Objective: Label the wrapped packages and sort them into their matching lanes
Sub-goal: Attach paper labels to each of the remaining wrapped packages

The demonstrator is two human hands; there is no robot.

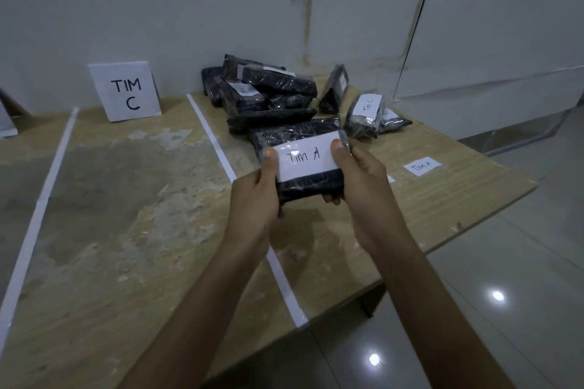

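Both hands [252,196] [357,174] grip a "Tim A"-labelled package [311,185].

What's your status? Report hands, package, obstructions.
Left hand and right hand grip the black package, thumbs on its Tim A label. Not yet sorted. Pile of packages just behind.
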